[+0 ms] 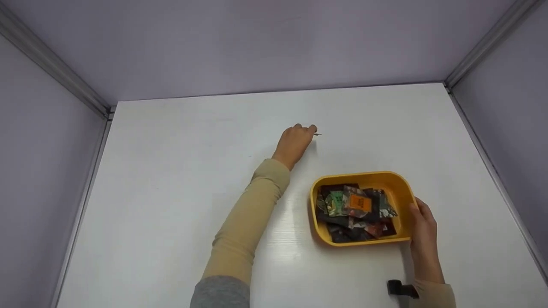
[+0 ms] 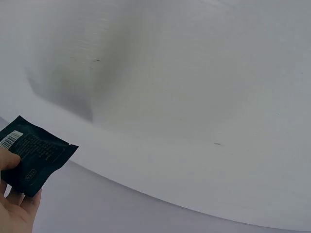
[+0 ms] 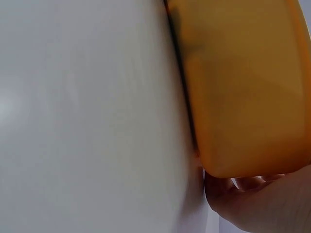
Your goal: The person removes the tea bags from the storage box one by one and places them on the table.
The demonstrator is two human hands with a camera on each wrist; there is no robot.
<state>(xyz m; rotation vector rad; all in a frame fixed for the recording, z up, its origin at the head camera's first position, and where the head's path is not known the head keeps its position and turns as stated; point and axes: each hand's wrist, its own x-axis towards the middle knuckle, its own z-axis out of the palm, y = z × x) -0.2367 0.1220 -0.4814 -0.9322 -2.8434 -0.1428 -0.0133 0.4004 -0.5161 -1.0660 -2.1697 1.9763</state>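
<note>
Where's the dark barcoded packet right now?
The dark packet is at the lower left of the left wrist view, pinched in the left hand, clear of the yellow bin.

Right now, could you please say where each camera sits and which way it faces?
Head: worn there, looking forward and down at the table; shows left hand, right hand, forearms.
Left wrist: worn there, facing the table and left hand pinching a packet.
Right wrist: worn there, facing the box and right hand.
Head and right wrist share the box.

A white desk (image 1: 171, 171) is bordered on three sides by pale lilac walls (image 1: 274, 47), edged by grey rails (image 1: 53, 64); the desk is marked by glare (image 1: 284, 241)
</note>
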